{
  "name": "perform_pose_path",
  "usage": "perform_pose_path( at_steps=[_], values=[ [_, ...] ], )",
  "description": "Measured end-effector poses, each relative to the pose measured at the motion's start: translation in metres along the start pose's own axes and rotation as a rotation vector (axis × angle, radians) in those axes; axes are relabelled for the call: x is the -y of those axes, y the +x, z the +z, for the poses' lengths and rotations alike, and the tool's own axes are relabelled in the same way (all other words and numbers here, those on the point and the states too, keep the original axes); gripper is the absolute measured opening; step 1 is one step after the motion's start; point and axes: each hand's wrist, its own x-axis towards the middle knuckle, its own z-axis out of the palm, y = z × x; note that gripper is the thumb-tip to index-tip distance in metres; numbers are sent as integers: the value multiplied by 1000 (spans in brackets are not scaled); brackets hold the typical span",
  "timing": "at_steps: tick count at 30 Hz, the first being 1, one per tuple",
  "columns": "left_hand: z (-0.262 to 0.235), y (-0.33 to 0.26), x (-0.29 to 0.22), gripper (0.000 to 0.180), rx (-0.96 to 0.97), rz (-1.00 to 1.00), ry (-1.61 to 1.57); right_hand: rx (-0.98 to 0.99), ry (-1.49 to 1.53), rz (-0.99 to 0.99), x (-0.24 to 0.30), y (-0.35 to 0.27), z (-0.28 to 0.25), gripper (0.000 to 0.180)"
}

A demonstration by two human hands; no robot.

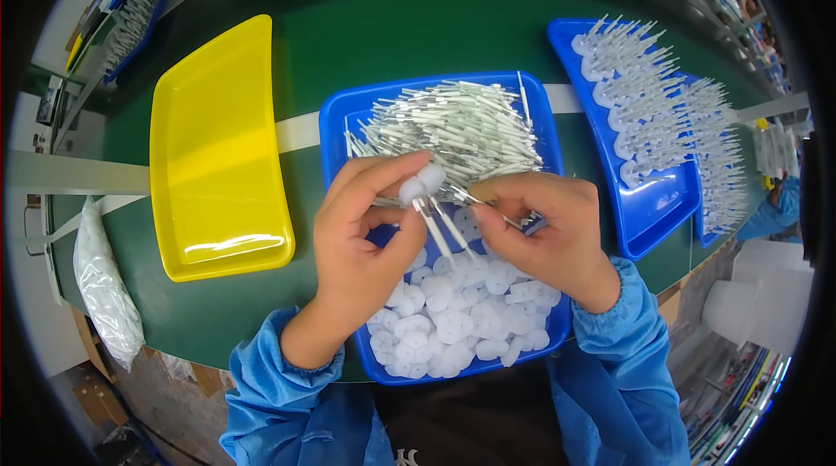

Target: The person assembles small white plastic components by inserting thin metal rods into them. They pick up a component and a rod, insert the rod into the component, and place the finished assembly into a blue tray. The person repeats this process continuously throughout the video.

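My left hand (353, 235) is closed, pinching a small white lobed plastic disc (421, 185) between thumb and fingers. Two thin white rods (446, 231) stick out from that disc, pointing down toward me. To its right, my right hand (557, 226) is closed in a pinch on thin rods (466, 195), one tip close to the disc; how many it holds is hidden by the fingers. Below both hands lies a blue tray (333, 122). Its far half bears a heap of loose white rods (461, 122), its near half a pile of white lobed discs (453, 324).
A shiny yellow tray (222, 178) lies left on the green table (383, 22). At the right, a blue tray (649, 218) carries rows of discs fitted with rods (644, 100), beside more such pieces (718, 161). A clear plastic bag (104, 283) sits at the left edge.
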Motion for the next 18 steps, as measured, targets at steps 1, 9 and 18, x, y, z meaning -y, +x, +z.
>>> perform_pose_path(
  at_steps=[1,9,18],
  values=[
    [0,0,0,50,-6,12,10,22,-11,16,1,0,-1,20],
    [-1,-2,2,47,12,74,102,32,72,103,11,-3,5,19],
    [2,-3,-2,48,46,88,275,3,-34,0,2,-5,8,14]
  ],
)
